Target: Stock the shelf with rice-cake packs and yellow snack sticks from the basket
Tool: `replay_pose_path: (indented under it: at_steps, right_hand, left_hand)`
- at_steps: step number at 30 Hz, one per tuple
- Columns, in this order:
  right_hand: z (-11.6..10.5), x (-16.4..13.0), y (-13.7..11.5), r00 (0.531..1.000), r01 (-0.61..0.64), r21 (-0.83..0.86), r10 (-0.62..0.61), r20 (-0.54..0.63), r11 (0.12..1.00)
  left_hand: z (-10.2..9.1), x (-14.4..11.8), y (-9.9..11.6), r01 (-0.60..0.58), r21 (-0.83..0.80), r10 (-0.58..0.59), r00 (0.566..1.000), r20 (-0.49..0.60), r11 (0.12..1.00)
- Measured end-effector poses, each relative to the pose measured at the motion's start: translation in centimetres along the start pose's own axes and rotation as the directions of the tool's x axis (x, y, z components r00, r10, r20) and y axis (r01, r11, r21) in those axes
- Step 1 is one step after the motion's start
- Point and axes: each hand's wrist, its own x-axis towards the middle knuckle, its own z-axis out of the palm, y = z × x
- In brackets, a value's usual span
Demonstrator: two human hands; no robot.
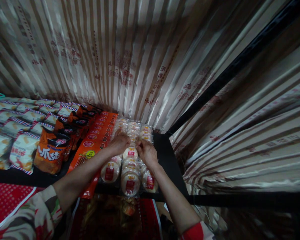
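Three rows of round white crackers or cakes [130, 183] in clear wrappers with red labels stand on edge on a black shelf [165, 153]. My left hand [120, 143] reaches over the left row, its curled fingers at the side of the middle row. On the other side, my right hand [147, 151] bends its fingers against that same middle row. Between them a few of the wrapped rounds are gripped, though the exact contact under the fingertips is dim. Orange flat packs [95, 135] lie overlapped just left of my left forearm.
Orange and black snack bags [50, 151] and several rows of white bags with striped edges [25, 148] fill the shelf's left. A pleated printed curtain [125, 66] hangs behind. A dark bar [230, 70] slants up on the right. Red packaging [150, 216] sits below the front edge.
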Motion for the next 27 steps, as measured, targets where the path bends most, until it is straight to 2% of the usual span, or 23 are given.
replay_pose_path:
  at_steps: [4,8,16,22,27]
  right_hand:
    - [0.0,-0.1,-0.1,1.0,0.009,-0.012,-0.009,0.013,1.0]
    - [-0.5,-0.9,-0.1,0.993,0.113,-0.04,-0.115,-0.039,0.993]
    - [-2.1,-2.4,0.1,0.927,0.349,-0.034,-0.34,0.158,0.936]
    - [-2.1,-2.2,-0.4,0.916,0.362,-0.069,-0.341,0.21,0.93]
    - [-2.0,-2.2,-1.0,0.928,0.344,-0.081,-0.326,0.181,0.935]
  left_hand:
    - [0.0,-0.1,0.4,-0.019,0.069,0.02,1.0,-0.01,0.997]
    - [0.1,-0.3,0.4,-0.033,0.104,0.037,0.999,-0.037,0.994]
    - [0.6,-0.4,0.4,-0.037,0.151,0.046,0.997,-0.058,0.988]
    - [0.5,-0.4,0.5,-0.046,0.17,0.059,0.996,-0.072,0.984]
    - [0.3,-0.5,0.6,-0.028,0.11,0.036,0.997,-0.074,0.994]
